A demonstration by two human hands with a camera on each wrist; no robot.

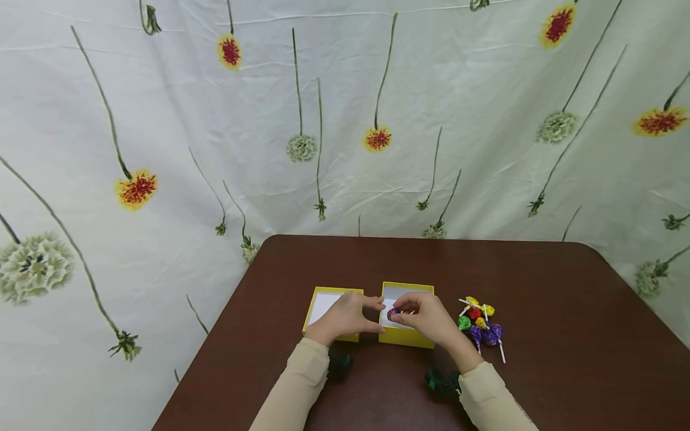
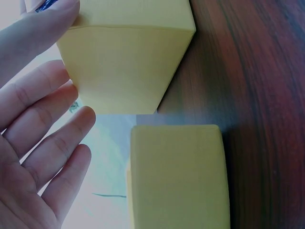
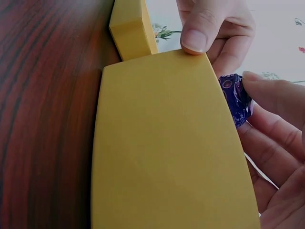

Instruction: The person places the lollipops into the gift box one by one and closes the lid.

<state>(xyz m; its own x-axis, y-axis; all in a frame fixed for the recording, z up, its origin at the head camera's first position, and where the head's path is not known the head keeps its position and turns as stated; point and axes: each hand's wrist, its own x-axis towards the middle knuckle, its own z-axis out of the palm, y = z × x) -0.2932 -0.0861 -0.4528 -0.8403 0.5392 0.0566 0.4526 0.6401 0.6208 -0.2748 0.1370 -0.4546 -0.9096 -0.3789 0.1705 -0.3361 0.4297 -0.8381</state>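
Two yellow boxes with white insides lie side by side, the left box [image 1: 311, 308] and the right box [image 1: 406, 337]. My right hand [image 1: 428, 317] pinches a lollipop [image 1: 392, 313] in a dark, shiny wrapper over the right box. In the right wrist view the lollipop's wrapper [image 3: 233, 98] looks purple, just beyond the box wall. My left hand [image 1: 349, 314] reaches across the left box, thumb and fingers spread at the right box's near side edge. Its thumb [image 3: 194, 40] touches that box's rim; the other fingers [image 2: 52, 138] are fairly straight.
Right of the boxes lies a loose pile of lollipops in several colours, with a purple lollipop [image 1: 490, 336] at its near side. Everything stands on a dark brown table [image 1: 566, 335]. Behind it hangs a flower-printed white cloth [image 1: 345, 179].
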